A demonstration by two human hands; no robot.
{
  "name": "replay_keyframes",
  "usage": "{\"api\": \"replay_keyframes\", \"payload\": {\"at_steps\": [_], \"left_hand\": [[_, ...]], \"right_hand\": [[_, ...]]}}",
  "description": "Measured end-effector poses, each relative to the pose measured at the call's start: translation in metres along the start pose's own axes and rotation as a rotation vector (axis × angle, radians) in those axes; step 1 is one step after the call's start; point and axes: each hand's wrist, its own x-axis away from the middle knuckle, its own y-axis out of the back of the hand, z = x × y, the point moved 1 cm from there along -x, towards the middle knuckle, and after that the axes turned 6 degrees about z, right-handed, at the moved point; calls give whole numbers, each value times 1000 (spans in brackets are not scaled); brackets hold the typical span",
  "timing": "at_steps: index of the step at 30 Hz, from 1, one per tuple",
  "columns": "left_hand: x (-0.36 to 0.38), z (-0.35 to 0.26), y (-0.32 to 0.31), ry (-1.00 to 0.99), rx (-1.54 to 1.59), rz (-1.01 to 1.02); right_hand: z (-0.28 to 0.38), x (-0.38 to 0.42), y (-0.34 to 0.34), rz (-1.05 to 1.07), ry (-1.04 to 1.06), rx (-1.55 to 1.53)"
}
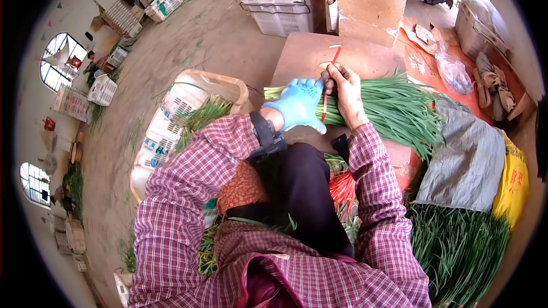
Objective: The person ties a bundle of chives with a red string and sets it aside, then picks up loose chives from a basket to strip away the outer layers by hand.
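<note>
Bunch (388, 105) on surface (302, 51), both hands at red tie (325, 107).
L hand (299, 102), blue glove, spread flat over stem end; R hand (346, 88), bare, thumb & fingers pinched on tie, its free end up past the fingers. Hands close tog. Leaves fan out to R, near grey sack (465, 154); crate (155, 131) w/ loose greens (202, 115) at L, beside surface.

One gloved left hand (298, 104), one bare right hand (346, 90): two hands in all. One red tie (325, 106) around one held green bundle (394, 102). One wristband (266, 134). One greens-filled crate (153, 131) near left; several stacked crates (282, 8) far, exact number unclear. Two arched windows (60, 60) left. One grey sheet (465, 151), one yellow sack (514, 179) right. One clear bag (455, 74) far right. Loose red ties (342, 191) show, too many to count.
</note>
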Motion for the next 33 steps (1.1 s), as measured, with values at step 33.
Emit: {"api": "replay_keyframes", "payload": {"at_steps": [33], "left_hand": [[-10,-1,-26,52,2,-43]], "right_hand": [[22,153,-51,-53,126,475]]}}
